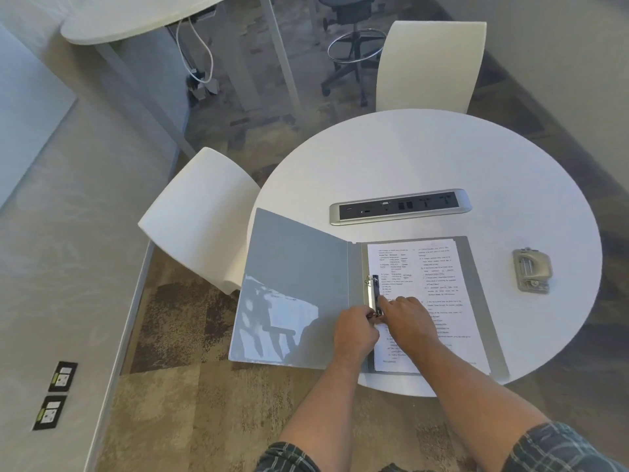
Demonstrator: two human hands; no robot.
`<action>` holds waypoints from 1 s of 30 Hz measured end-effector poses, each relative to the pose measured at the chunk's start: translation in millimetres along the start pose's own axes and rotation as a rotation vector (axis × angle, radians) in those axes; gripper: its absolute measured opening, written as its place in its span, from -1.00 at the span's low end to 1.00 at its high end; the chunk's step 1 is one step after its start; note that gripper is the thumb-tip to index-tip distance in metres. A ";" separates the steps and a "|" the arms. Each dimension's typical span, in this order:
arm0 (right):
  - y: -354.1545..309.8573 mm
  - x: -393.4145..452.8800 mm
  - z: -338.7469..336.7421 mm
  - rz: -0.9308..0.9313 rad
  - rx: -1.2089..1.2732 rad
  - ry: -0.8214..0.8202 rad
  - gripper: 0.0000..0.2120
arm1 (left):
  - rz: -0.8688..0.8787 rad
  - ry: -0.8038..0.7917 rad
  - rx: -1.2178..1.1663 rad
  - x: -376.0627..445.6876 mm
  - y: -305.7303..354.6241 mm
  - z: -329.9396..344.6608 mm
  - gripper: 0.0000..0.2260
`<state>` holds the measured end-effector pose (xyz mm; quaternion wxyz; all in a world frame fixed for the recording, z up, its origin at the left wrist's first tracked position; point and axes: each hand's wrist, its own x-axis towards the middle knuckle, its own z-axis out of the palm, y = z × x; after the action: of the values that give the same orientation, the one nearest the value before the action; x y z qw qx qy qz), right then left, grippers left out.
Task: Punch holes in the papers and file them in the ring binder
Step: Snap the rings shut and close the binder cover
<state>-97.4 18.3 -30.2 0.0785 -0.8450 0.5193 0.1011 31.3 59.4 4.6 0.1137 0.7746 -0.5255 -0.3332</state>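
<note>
A grey ring binder point(296, 277) lies open on the round white table point(442, 158), its front cover hanging over the table's left edge. Printed papers point(439, 277) lie stacked on its right half against the metal ring mechanism point(374, 291). The upper ring stands visible. My left hand point(355, 330) pinches the lower ring of the mechanism. My right hand point(406, 320) rests on the papers beside it, fingers at the same ring. A grey hole punch point(531, 270) sits apart on the table's right side.
A silver power-socket strip point(400, 206) is set into the table behind the binder. Two white chairs stand around the table, one at the left point(200, 212), one at the far side point(430, 66). A low ledge point(61, 267) runs along the left.
</note>
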 end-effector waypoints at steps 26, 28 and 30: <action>27.9 -13.1 -25.5 0.071 0.350 -0.240 -0.42 | -0.310 0.463 0.316 22.8 23.2 -201.8 -0.25; 34.4 -11.6 -28.1 0.057 0.497 -0.308 -0.39 | -0.256 0.458 0.289 22.2 42.6 -213.7 -0.36; 38.4 -15.3 -31.4 0.058 0.655 -0.332 -0.36 | -0.195 0.467 0.211 24.1 63.2 -221.0 -0.37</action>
<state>-135.6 6.8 2.9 0.4251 -0.7322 0.5279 0.0674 130.6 -27.1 194.6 0.1178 0.8849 -0.4399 -0.0980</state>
